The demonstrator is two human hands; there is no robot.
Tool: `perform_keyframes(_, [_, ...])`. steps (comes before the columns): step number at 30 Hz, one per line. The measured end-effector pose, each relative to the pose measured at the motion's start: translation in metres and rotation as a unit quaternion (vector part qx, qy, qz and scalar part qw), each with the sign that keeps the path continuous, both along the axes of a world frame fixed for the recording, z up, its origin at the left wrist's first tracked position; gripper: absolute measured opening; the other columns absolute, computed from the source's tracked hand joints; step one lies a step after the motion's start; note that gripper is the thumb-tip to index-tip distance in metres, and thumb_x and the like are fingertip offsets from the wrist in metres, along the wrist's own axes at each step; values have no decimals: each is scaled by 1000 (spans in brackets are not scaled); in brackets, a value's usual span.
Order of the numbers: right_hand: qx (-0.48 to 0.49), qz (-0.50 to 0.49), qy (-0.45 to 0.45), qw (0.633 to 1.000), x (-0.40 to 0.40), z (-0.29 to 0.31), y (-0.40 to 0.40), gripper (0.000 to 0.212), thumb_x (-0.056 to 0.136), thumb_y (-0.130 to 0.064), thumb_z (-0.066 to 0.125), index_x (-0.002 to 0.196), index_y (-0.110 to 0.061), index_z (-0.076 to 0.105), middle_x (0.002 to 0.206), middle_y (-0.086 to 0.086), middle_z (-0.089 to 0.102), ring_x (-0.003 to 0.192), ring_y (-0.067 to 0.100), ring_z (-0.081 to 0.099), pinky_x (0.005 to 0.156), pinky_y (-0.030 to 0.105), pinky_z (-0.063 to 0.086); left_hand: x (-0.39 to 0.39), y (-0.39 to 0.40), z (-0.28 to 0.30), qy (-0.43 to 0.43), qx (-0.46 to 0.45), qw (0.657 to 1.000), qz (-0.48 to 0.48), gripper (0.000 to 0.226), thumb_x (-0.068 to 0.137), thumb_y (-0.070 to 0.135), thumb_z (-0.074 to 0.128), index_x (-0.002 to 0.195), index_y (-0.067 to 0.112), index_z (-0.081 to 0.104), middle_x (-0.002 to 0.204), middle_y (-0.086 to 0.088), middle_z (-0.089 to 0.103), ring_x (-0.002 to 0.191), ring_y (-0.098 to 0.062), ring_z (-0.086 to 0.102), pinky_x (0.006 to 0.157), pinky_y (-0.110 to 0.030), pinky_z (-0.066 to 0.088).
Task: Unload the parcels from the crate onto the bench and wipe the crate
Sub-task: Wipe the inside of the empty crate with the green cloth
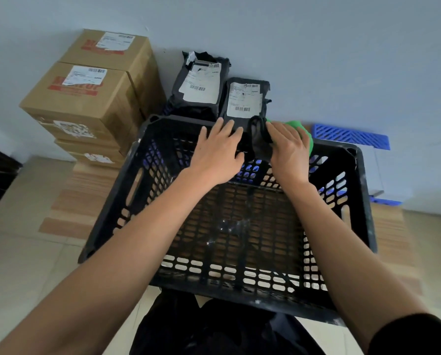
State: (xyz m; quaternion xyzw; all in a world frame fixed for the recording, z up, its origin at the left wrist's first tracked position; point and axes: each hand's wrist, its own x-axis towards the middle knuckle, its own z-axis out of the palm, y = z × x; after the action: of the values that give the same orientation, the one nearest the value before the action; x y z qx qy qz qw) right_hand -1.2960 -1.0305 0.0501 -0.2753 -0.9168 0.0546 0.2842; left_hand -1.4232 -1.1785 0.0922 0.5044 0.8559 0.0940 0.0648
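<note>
Black crate fills lower centre, emptied, so wiping looks to be the step in hand. Left hand rests flat, fingers straight, on the far wall, likely steadying it. Right hand pinches a dark cloth against the rim. Parcels and boxes sit beyond, upper left, on the bench.

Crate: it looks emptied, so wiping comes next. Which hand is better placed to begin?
Right hand: it holds the dark cloth at the crate's far rim. The left hand rests flat there, empty.
</note>
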Motion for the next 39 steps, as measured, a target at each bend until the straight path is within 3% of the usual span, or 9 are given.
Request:
perform_keyframes(6, [-25,-42,-5,999,33,3,24,42,88,1,59,124,-18,69,116,-2,72,117,20,61,111,51,35,7,3,-10,32,-17,999,0,71,102,37,52,162,22,18,170,-11,13,158,-33,2,122,-62,17])
perform_keyframes(15, [-76,-55,20,995,40,4,17,44,96,1,52,136,-12,64,135,3,66,133,24,54,122,52,22,11,6,-4,35,-24,999,13,66,101,32,52,160,23,24,168,-7,18,157,-32,8,114,-67,31])
perform_keyframes(19, [-41,-33,25,998,20,7,-3,42,97,-8,44,133,-10,65,131,6,68,128,26,59,120,49,30,14,7,-3,48,-33,998,15,67,100,30,52,160,20,24,168,-9,18,156,-34,8,113,-64,35])
perform_keyframes(28, [-13,45,-10,999,6,11,-2,38,92,-1,62,129,-7,67,126,7,70,119,28,63,108,46,45,27,14,-5,61,-63,995,42,75,97,32,52,161,15,15,169,-20,9,156,-40,-1,109,-58,40])
perform_keyframes(34, [-34,-40,-13,999,54,19,27,32,96,-1,58,124,-11,71,120,2,72,118,23,63,115,43,38,23,12,-10,57,-51,996,42,71,99,33,45,162,16,15,169,-19,9,156,-39,-1,107,-56,44])
perform_keyframes(36, [-39,-79,-36,995,74,25,38,32,91,6,55,113,-8,73,105,5,73,106,29,63,108,44,41,23,11,-11,55,-47,997,41,71,99,32,46,161,16,15,169,-19,10,156,-39,0,106,-56,44])
perform_keyframes(39, [-64,-138,-70,986,95,34,54,23,86,6,55,98,-7,68,90,7,66,84,31,56,74,36,40,22,10,-12,59,-46,996,40,73,99,33,48,161,17,14,169,-18,9,156,-39,-1,106,-56,44])
